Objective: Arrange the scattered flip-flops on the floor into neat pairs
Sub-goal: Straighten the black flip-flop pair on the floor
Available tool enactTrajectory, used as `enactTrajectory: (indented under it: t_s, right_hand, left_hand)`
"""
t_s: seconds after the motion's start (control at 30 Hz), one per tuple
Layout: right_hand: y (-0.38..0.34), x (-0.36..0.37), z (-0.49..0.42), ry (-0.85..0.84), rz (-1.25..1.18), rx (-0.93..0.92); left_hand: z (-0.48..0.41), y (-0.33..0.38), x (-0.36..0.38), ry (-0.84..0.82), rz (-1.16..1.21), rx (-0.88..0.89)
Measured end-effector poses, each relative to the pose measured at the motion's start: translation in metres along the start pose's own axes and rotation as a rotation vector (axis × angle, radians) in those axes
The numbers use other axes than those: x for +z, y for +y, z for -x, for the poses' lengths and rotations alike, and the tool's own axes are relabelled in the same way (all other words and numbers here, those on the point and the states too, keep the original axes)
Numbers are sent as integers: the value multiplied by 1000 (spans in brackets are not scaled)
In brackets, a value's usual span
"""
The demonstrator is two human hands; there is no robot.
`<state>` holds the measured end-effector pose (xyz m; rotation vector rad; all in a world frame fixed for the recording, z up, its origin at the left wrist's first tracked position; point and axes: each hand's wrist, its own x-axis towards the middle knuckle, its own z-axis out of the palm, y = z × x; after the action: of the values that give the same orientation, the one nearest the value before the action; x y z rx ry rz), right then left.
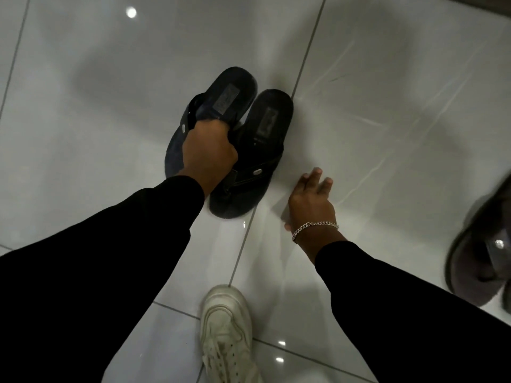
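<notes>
Two dark flip-flops lie side by side on the white tiled floor in the head view. My left hand (208, 154) is closed around the strap of the left flip-flop (224, 95), whose heel points away from me. The right flip-flop (262, 128) rests flat beside it, touching it. My right hand (311, 201) hovers low over the tile just right of that flip-flop, fingers spread, holding nothing. A chain bracelet is on that wrist. A third dark flip-flop (475, 258) lies at the right edge, blurred and partly cut off.
My white sneaker (225, 330) stands on the tile (387, 106) at the bottom centre, just below the pair. Dark grout lines cross the glossy floor. A darker strip runs along the top right corner.
</notes>
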<state>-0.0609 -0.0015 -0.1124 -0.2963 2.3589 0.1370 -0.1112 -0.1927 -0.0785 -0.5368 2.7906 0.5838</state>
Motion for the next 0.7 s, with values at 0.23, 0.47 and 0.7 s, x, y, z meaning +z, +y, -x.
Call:
enactTrajectory:
  t_s: [0.23,0.47,0.7]
  right_hand:
    - [0,-6,-6,24,-33,-39]
    - [3,-1,-7,54,-83,-34]
    - [13,-3,-6,33,-117,-122]
  left_hand:
    - [1,-3,-4,64,-4,-50]
    - [8,2,3,119,53,-142]
    - [15,1,5,137,134,-152]
